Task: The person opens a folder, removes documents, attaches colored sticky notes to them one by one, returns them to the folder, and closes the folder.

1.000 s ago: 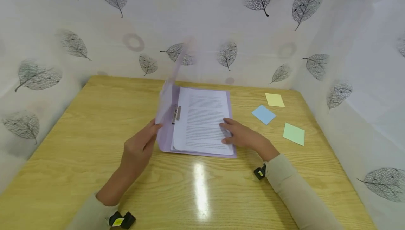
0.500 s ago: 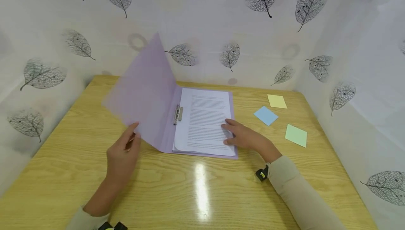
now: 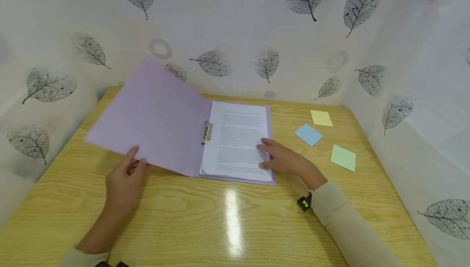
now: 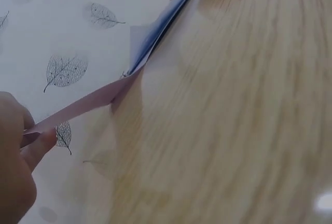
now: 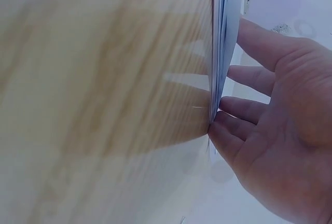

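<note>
A purple folder (image 3: 154,116) lies on the table with its front cover lifted and slanting up to the left. My left hand (image 3: 123,183) pinches the cover's lower edge between thumb and fingers; the left wrist view shows the cover edge between the thumb (image 4: 39,149) and the other fingers. Printed sheets (image 3: 238,140) lie in the folder's right half, beside a metal clip (image 3: 207,132) near the spine. My right hand (image 3: 288,160) rests at the right edge of the sheets, its fingers extended; in the right wrist view the fingers (image 5: 251,79) touch the stack's side.
To the right of the folder lie three square paper notes: a yellow one (image 3: 321,118), a blue one (image 3: 309,134) and a green one (image 3: 343,157). Leaf-patterned white sheeting (image 3: 238,26) encloses the wooden table (image 3: 191,218) at the back and sides.
My left hand has swung the folder's cover from nearly upright over to the left, moving left and toward me. The right hand has stayed at the sheets.
</note>
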Tool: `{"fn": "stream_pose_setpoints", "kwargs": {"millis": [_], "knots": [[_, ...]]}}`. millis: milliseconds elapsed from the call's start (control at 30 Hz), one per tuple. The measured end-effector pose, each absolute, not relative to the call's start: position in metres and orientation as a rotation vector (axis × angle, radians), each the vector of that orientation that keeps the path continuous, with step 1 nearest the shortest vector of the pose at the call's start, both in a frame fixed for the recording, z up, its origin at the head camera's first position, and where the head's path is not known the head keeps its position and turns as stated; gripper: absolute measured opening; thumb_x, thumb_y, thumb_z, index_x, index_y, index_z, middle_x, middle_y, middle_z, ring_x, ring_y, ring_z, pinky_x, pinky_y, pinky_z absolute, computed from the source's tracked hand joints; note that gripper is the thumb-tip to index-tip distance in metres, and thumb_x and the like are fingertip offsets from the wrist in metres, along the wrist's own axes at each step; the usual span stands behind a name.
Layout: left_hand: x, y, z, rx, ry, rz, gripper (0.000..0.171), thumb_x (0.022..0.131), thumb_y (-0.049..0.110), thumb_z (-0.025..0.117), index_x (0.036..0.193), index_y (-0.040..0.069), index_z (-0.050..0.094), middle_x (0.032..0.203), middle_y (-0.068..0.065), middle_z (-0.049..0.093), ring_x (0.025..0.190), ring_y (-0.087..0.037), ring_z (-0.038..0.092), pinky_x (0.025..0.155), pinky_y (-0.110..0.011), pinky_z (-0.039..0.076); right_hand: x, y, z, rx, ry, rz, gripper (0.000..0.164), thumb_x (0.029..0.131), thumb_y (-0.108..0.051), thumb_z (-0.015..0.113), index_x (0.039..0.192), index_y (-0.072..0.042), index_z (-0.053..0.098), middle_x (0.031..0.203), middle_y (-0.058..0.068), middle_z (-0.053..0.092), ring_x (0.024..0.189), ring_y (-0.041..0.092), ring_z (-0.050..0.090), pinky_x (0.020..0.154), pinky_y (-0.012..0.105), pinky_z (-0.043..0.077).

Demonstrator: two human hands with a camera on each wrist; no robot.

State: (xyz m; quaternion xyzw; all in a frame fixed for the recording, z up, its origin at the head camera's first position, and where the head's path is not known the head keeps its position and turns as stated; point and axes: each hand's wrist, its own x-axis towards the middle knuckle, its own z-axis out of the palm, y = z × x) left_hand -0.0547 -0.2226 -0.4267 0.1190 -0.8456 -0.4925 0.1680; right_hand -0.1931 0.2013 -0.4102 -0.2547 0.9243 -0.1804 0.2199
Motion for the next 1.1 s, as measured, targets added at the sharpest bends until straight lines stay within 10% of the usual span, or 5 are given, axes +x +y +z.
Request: {"fn": "stream_pose_setpoints", "kwargs": {"millis": [567,667,867,1100], "knots": [[-0.077,-0.255,-0.427,0.182,-2.856,-1.32,0.061,0.106,0.026,0.051,0.152,-0.01,0.033,0.075,-0.006,0.07,0.06,-0.011,0.063,0.056,-0.024,0.053,-0.192,0.202,-0.412,-0.719,2.567,-0.498,0.076,0.097,-0.036,0.068,0.158,-0.007,0.032,0.166,0.022,0.017,0.152,0.044,0.018,0.122,0.057,0.023],[-0.086,-0.254,-0.426,0.116,-2.966,-1.186,0.044,0.106,0.024,0.047,0.135,-0.008,0.052,0.066,-0.004,0.061,0.055,-0.014,0.056,0.052,-0.028,0.048,-0.192,0.203,-0.412,-0.707,2.562,-0.515,0.076,0.097,-0.036,0.067,0.158,-0.008,0.032,0.167,0.02,0.016,0.153,0.043,0.017,0.122,0.057,0.023],[-0.111,-0.236,-0.419,-0.14,-3.123,-0.789,0.036,0.103,0.017,0.046,0.122,-0.009,0.062,0.099,-0.027,0.067,0.067,-0.019,0.051,0.06,-0.036,0.046,-0.194,0.204,-0.412,-0.703,2.572,-0.52,0.077,0.096,-0.036,0.069,0.158,-0.008,0.032,0.167,0.019,0.016,0.153,0.042,0.016,0.122,0.056,0.023],[-0.156,-0.199,-0.416,-0.317,-3.17,-0.656,0.031,0.102,0.019,0.053,0.123,0.001,0.068,0.111,-0.019,0.072,0.093,-0.031,0.068,0.078,-0.046,0.057,-0.193,0.202,-0.412,-0.725,2.561,-0.54,0.077,0.096,-0.035,0.069,0.157,-0.006,0.033,0.166,0.021,0.017,0.153,0.044,0.016,0.122,0.057,0.021]]}}
